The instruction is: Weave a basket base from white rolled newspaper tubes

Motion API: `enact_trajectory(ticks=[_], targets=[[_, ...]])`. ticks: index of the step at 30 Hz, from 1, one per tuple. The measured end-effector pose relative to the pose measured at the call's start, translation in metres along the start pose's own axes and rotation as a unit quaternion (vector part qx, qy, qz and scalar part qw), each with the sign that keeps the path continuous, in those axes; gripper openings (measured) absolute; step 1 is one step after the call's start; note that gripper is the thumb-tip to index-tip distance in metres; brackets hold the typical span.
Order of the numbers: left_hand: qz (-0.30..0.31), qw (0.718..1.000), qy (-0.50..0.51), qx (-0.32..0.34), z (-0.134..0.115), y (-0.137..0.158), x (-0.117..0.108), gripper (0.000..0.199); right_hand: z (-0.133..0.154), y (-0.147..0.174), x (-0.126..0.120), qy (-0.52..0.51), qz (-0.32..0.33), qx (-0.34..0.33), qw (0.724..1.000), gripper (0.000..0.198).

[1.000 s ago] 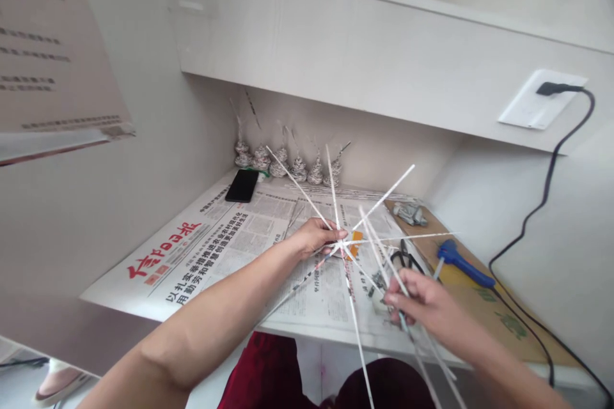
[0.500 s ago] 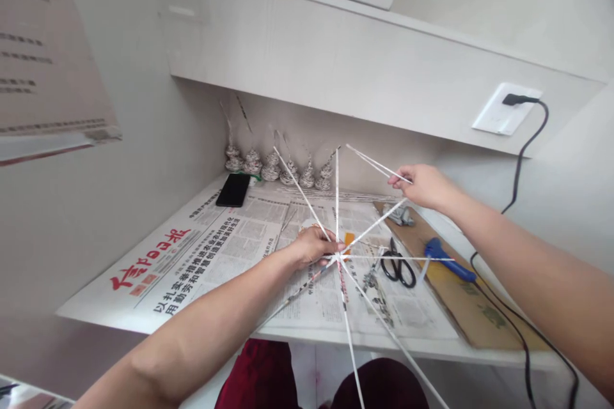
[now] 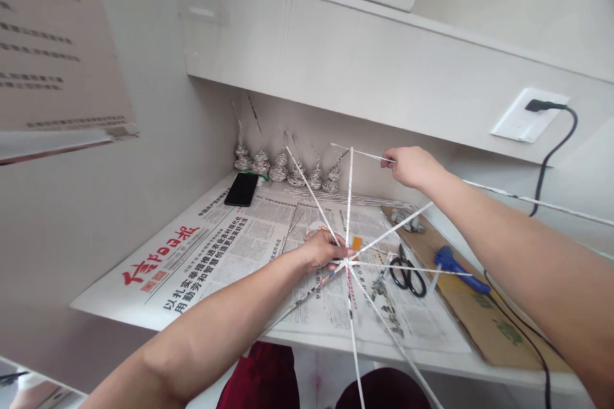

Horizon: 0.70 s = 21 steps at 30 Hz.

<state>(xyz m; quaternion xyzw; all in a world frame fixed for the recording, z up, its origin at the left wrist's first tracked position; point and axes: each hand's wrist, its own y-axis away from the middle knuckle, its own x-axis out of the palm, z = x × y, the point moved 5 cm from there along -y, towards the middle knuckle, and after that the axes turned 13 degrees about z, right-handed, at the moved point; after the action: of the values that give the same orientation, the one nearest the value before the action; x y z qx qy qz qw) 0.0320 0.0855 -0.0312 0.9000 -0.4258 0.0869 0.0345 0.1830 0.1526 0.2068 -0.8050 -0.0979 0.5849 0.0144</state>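
My left hand (image 3: 322, 250) pinches the hub of a star of rolled paper sticks (image 3: 349, 204), held over the newspaper-covered desk. Its white, partly printed spokes fan out in all directions, several reaching past the desk's front edge. Up and to the right, my right hand (image 3: 411, 166) is closed on a thin paper stick (image 3: 365, 154) whose folded-looking end points left. Behind that hand another length of stick (image 3: 537, 200) runs off to the right; whether it is the same piece is hidden. My right hand is apart from the star's hub.
Several woven paper gourds (image 3: 279, 168) line the back wall beside a black phone (image 3: 242, 189). Loose paper sticks (image 3: 364, 199) lie behind the newspaper (image 3: 230, 249). Black scissors (image 3: 407, 273), a blue glue gun (image 3: 461, 270) and cardboard (image 3: 503, 332) lie right. A black cable (image 3: 542, 172) hangs from the socket.
My right hand has risen slightly, and the stick in it has swung, with a length now showing behind the hand. The view has shifted a little; my left hand keeps its pinch.
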Motion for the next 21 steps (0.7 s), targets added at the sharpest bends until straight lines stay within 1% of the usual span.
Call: enact_trajectory(ticks=[3,8,17,21], targets=[[-0.005,1.000,0.008,0.004,-0.001,0.000,0.000,0.039,0.003,0.003,-0.004,-0.007,0.004,-0.007,1.000,0.027],[-0.012,1.000,0.001,-0.005,-0.003,0.003,0.002,0.038,0.000,0.006,-0.011,-0.034,0.000,0.008,0.999,0.026],[-0.005,1.000,0.007,-0.005,-0.003,0.002,0.001,0.035,0.007,0.004,-0.010,-0.030,0.018,-0.022,0.999,0.025],[-0.016,1.000,0.010,-0.014,-0.001,0.002,-0.001,0.034,0.009,0.007,-0.015,-0.044,0.013,-0.016,0.999,0.023]])
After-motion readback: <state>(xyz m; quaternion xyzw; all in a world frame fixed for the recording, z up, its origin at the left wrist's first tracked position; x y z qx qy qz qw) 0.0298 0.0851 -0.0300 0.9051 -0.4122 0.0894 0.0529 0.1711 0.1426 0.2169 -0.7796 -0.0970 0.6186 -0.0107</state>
